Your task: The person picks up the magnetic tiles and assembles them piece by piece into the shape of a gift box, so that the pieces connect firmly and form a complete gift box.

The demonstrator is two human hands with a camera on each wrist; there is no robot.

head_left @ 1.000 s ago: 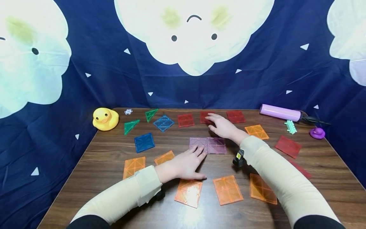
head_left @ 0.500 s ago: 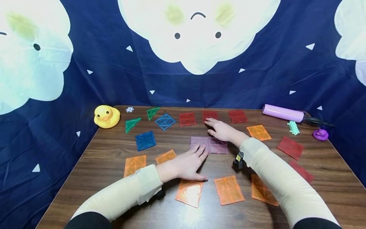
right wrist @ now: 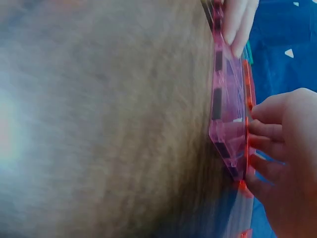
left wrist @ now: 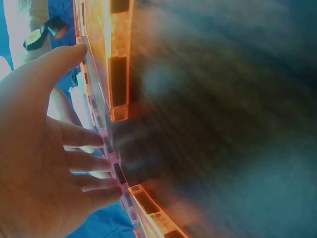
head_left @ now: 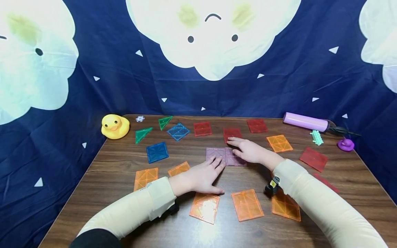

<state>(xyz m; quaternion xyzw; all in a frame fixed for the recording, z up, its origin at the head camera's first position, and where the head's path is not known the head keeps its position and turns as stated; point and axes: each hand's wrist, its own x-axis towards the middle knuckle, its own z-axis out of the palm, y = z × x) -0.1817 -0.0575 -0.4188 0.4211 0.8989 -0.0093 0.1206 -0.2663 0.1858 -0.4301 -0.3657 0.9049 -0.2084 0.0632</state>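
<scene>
Your left hand [head_left: 198,177] lies flat on the wooden table [head_left: 102,179], fingers straight and spread, fingertips on the near-left corner of the pink tile pair [head_left: 225,156]. It grips nothing; it only presses. The left wrist view shows the same: straight fingers [left wrist: 84,161] against the pink edge.

Your right hand [head_left: 251,150] rests on the right half of the pink tile pair, fingers stretched out toward a red square tile [head_left: 232,133] that sits just beyond the pair's far edge. The fingertips touch that red tile's near edge. The right wrist view shows the fingers [right wrist: 265,130] lightly bent against the red and pink edges; whether they pinch the red tile I cannot tell. The red tile lies touching or just beside the pink pair.

Relative to the pink pair:
- Near side: three orange rectangular tiles in a row, the middle one [head_left: 247,204] straight below the pair.
- Left: a blue square tile [head_left: 157,152], two more orange tiles nearer you.
- Far left: a yellow rubber duck [head_left: 114,126], two green triangles, a blue diamond-set tile.
- Far side: two more red squares.
- Right: an orange square tile [head_left: 280,143], a red tile [head_left: 313,158], a lilac cylinder [head_left: 305,122], a purple duck [head_left: 345,144].
</scene>
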